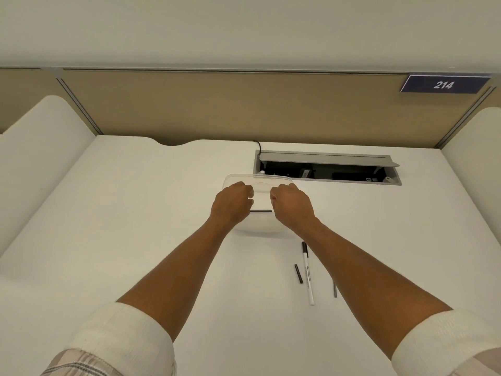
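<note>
A clear plastic container [259, 185] with a lid stands on the white desk [135, 213], just in front of the cable hatch. Both my hands hover over it with curled fingers. A thin black rod [260, 211] runs level between them. My left hand [231, 203] covers its left end and my right hand [291, 204] covers its right end, so each hand seems to pinch one end. The fingertips themselves are hidden under the hands.
A white marker with a black cap [307, 272], a short black rod [298, 274] and a grey rod [335, 288] lie on the desk under my right forearm. The open cable hatch [325, 166] sits behind the container. Beige partitions wall in the desk, with a sign reading 214 [443, 84].
</note>
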A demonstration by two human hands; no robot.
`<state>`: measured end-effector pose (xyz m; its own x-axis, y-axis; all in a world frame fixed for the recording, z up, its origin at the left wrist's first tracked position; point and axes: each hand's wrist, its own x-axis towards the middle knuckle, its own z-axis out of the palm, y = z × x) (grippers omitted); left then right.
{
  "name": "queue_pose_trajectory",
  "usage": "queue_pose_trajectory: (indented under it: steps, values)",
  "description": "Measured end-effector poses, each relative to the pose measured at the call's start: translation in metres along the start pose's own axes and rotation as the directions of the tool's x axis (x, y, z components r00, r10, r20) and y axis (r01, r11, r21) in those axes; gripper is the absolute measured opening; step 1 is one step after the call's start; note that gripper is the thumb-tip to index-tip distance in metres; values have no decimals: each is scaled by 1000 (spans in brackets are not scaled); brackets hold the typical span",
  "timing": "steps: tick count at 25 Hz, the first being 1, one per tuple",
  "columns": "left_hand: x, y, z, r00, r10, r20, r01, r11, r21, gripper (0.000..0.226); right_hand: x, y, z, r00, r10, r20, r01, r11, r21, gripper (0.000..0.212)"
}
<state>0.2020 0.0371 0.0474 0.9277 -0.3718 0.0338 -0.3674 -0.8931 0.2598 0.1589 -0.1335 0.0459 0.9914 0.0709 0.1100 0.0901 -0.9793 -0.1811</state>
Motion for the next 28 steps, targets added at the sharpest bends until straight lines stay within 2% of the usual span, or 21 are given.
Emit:
queue_pose_trajectory:
  steps: [3, 11, 16, 21, 28]
  values:
    - [-18, 12, -8, 998, 11, -61, -12, 1000, -14, 14, -19, 2, -12, 998, 4, -55, -3, 1000, 6, 17]
    - [-63, 57, 0, 994, 99, -42, -100, 995, -22, 13, -65, 11, -32, 993, 16, -117, -14, 1000, 18, 16]
    - [-99, 85, 33, 986, 155, 62, -154, 988, -17, 11, -111, 26, -22, 1000, 7, -26, -8, 1000, -13, 18]
    - [-135, 109, 65, 962, 209, 178, -213, 977, 3, 16, -159, 37, -3, 995, 65, 72, -65, 998, -2, 23]
    - [-162, 128, 85, 932, 303, 198, -323, 943, 79, 35, -211, 47, 22, 974, 169, 149, -185, 977, 105, 22]
